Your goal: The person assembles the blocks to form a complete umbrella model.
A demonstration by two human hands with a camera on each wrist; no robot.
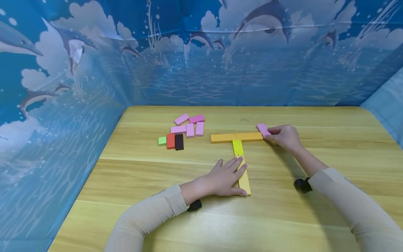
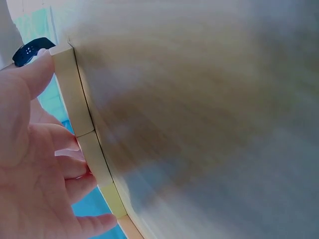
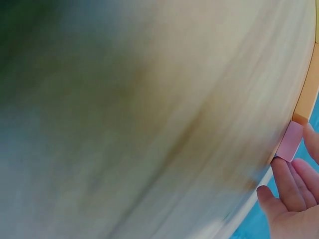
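Your right fingers (image 1: pixel 275 131) are closely pinching a pink block (image 1: pixel 262 128) at the right end of the orange blocks (image 1: pixel 223 138); your left fingers (image 1: pixel 235 165), spread apart, are resting on pale yellow blocks (image 1: pixel 244 184).

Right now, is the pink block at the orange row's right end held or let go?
Held: in the head view, the right hand pinches the pink block beside the end of the orange row.
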